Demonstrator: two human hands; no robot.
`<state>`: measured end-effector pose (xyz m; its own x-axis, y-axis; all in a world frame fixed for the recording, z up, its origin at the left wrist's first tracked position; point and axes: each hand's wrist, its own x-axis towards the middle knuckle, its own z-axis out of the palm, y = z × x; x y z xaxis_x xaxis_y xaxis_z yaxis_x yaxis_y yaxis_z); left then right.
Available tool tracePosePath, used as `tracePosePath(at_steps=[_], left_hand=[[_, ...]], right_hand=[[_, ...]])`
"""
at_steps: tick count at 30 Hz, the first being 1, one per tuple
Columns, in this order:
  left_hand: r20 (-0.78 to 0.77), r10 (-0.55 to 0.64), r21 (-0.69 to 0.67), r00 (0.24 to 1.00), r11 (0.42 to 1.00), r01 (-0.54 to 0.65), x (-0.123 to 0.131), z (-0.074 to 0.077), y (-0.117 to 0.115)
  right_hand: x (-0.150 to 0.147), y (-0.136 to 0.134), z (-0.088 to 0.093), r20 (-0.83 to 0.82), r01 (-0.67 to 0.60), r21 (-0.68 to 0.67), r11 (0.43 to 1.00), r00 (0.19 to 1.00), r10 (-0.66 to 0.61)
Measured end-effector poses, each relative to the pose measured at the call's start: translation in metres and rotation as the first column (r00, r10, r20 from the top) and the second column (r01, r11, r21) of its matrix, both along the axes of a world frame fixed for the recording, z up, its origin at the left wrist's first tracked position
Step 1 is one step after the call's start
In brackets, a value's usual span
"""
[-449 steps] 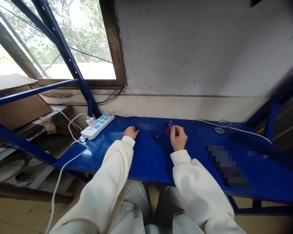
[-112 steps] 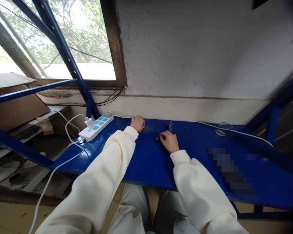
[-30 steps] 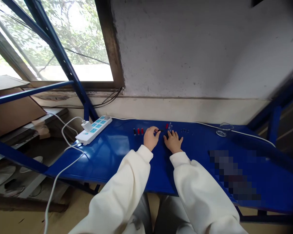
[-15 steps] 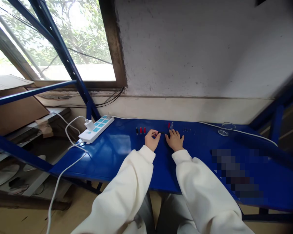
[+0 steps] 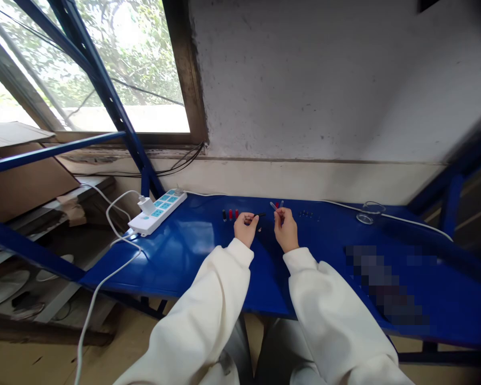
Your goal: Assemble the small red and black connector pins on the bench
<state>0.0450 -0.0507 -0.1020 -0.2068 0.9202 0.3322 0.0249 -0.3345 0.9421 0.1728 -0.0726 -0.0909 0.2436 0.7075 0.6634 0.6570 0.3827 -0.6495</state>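
A left hand point(image 5: 245, 231), its grip pinching a slim black piece point(image 5: 261, 215), faces a right hand point(image 5: 287, 230) whose grip pinches a tilted clear tube point(image 5: 273, 206) over the blue counter point(image 5: 260, 283). Just beyond the right fingertips shows a red piece point(image 5: 277, 205); three small cylinders point(image 5: 231, 215), one black and two red, line up beside the left hand, a power strip point(image 5: 158, 212) farther left.

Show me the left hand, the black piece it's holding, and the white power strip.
Left hand point(image 5: 245, 230): head view, middle of the hand.
Black piece point(image 5: 261, 215): head view, its exposed end.
White power strip point(image 5: 159, 212): head view, its top face.
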Motion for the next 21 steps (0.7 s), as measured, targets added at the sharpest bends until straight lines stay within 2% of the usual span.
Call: tracePosePath(at_steps=[13,21], left_hand=[[0.026,-0.004,-0.002,1.000,1.000,0.004,-0.0014,-0.0045,0.0044],[0.017,0.013,-0.022,1.000,1.000,-0.013,-0.0027,-0.0063,0.0075]], right_hand=[[-0.0021,-0.0060,0.0042,-0.132,-0.057,-0.007,0.998,0.990,0.056],[-0.0008,-0.0046,0.0057,-0.237,-0.175,-0.028,0.984,0.958,0.163]])
